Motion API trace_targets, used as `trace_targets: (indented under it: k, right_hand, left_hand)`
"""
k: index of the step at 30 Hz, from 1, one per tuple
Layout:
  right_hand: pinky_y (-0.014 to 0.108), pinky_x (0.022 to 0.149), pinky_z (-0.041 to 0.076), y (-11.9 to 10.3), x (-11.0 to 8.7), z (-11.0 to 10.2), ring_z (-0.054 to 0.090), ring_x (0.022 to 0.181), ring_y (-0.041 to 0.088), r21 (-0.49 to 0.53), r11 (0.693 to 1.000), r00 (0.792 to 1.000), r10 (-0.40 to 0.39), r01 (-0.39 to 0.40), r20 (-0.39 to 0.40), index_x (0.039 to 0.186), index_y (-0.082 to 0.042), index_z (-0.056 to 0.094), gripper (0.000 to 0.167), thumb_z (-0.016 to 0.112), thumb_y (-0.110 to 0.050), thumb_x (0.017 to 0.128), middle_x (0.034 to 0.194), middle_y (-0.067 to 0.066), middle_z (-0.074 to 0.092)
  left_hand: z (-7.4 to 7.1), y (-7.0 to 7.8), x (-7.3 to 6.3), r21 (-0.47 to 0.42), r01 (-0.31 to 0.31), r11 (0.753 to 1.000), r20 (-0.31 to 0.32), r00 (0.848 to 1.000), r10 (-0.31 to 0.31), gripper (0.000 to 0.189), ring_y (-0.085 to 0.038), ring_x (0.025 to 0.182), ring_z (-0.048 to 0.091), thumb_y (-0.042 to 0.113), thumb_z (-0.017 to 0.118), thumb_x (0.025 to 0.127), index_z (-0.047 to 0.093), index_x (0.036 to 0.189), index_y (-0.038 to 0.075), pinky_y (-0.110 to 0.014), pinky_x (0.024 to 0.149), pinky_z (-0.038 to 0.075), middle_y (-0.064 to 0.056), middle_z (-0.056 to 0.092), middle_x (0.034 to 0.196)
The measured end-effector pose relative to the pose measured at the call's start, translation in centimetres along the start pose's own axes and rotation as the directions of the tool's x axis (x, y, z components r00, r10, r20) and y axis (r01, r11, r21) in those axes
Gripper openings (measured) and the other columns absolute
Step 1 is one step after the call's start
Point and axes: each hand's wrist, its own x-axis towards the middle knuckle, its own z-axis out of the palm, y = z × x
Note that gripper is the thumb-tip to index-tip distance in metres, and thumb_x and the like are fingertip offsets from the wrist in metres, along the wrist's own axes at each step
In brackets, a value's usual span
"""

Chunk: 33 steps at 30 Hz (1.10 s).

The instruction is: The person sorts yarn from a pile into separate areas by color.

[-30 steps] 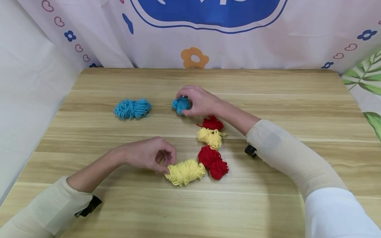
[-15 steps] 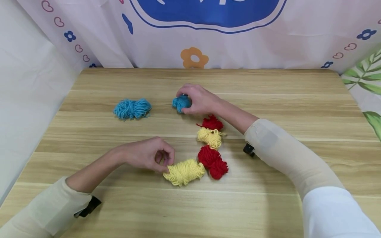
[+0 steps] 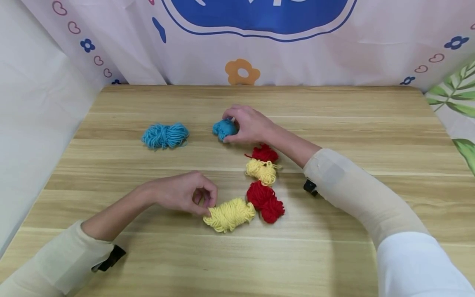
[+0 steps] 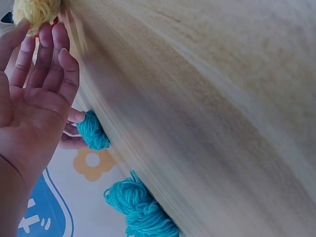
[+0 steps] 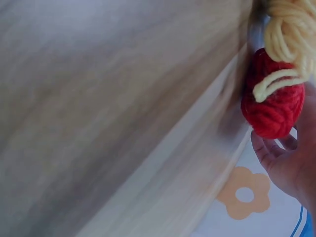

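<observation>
My left hand (image 3: 187, 193) pinches the left end of a yellow yarn skein (image 3: 231, 215) lying near the middle of the table. In the left wrist view, the left hand's fingers (image 4: 42, 64) reach up to that skein at the top edge. Farther back, my right hand (image 3: 248, 123) holds a small blue yarn skein (image 3: 224, 129) between thumb and fingers. To its left lies a second blue yarn skein (image 3: 165, 136), tied at its middle. A red yarn skein (image 3: 265, 202) touches the right end of the pinched yellow one.
Beyond the red skein sit a smaller yellow yarn skein (image 3: 261, 171) and another red one (image 3: 265, 153), in a row below the right forearm. The wooden table (image 3: 334, 103) ends at a printed curtain (image 3: 193, 53). Black wrist straps (image 3: 109, 258) show under the sleeves.
The small blue skein has shifted slightly left and back with my right hand. My left hand and the yellow skein's left end have edged slightly left.
</observation>
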Motion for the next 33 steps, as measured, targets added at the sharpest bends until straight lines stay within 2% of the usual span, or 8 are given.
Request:
trace_targets:
  k: [8, 13, 18, 26, 30, 33]
  right_hand:
    - [0.034, 0.091, 0.054, 0.32, -0.18, -0.07, 0.063, 0.102, 0.022, 0.02, 1.0, 1.0, 0.023, -0.023, 0.004, 0.128, -0.002, 0.065, 0.051, 0.084, -0.026, 0.087, 0.119, 0.012, 0.065]
    - [0.033, 0.088, 0.055, 0.17, -0.08, -0.05, 0.065, 0.097, 0.022, 0.026, 0.999, 0.999, 0.035, -0.034, -0.021, 0.127, 0.0, 0.066, 0.05, 0.085, -0.024, 0.088, 0.116, 0.014, 0.067]
    - [0.031, 0.084, 0.058, -0.05, -0.01, 0.07, 0.071, 0.092, 0.023, 0.1, 0.995, 0.999, 0.032, -0.028, -0.037, 0.125, 0.004, 0.066, 0.045, 0.085, -0.015, 0.088, 0.113, 0.016, 0.067]
    - [0.03, 0.089, 0.059, -0.1, 0.09, 0.25, 0.073, 0.101, 0.024, 0.23, 0.973, 1.0, 0.004, -0.005, 0.006, 0.124, 0.005, 0.067, 0.034, 0.076, 0.003, 0.091, 0.119, 0.017, 0.07]
    - [0.032, 0.094, 0.058, 0.11, -0.18, 0.14, 0.071, 0.112, 0.023, 0.282, 0.959, 0.999, -0.02, 0.006, 0.044, 0.13, 0.002, 0.066, 0.037, 0.071, 0.006, 0.093, 0.125, 0.015, 0.071]
    - [0.033, 0.096, 0.057, 0.36, -0.45, -0.06, 0.07, 0.115, 0.024, 0.284, 0.959, 0.999, -0.032, 0.02, 0.039, 0.131, 0.002, 0.066, 0.038, 0.07, 0.004, 0.094, 0.128, 0.014, 0.07]
  left_hand:
    - [0.09, -0.17, 0.03, -0.001, 0.0, 1.0, 0.002, 1.0, 0.0, 0.014, -0.01, 0.072, 0.057, 0.004, 0.08, 0.088, 0.068, 0.086, 0.011, -0.023, 0.062, 0.048, 0.009, 0.062, 0.079]
    - [0.09, -0.07, 0.0, 0.002, 0.01, 1.0, -0.001, 1.0, -0.01, 0.012, -0.01, 0.072, 0.057, 0.004, 0.079, 0.089, 0.069, 0.088, 0.012, -0.024, 0.062, 0.049, 0.009, 0.063, 0.08]
    - [0.04, -0.09, -0.04, -0.001, 0.007, 1.0, -0.004, 1.0, -0.007, 0.012, -0.01, 0.071, 0.057, 0.004, 0.078, 0.09, 0.069, 0.088, 0.012, -0.023, 0.062, 0.048, 0.009, 0.063, 0.08]
    - [-0.02, -0.21, -0.07, -0.008, -0.01, 1.0, -0.008, 1.0, 0.01, 0.011, -0.01, 0.071, 0.056, 0.004, 0.077, 0.09, 0.069, 0.088, 0.012, -0.023, 0.061, 0.048, 0.009, 0.062, 0.079]
    - [-0.04, -0.15, -0.08, -0.014, -0.01, 1.0, -0.005, 1.0, 0.01, 0.011, -0.01, 0.071, 0.056, 0.004, 0.076, 0.091, 0.069, 0.089, 0.011, -0.023, 0.061, 0.048, 0.009, 0.062, 0.079]
    - [-0.03, -0.1, -0.08, -0.019, -0.003, 1.0, -0.005, 1.0, 0.003, 0.011, -0.011, 0.072, 0.057, 0.003, 0.076, 0.091, 0.069, 0.089, 0.011, -0.023, 0.062, 0.049, 0.008, 0.062, 0.079]
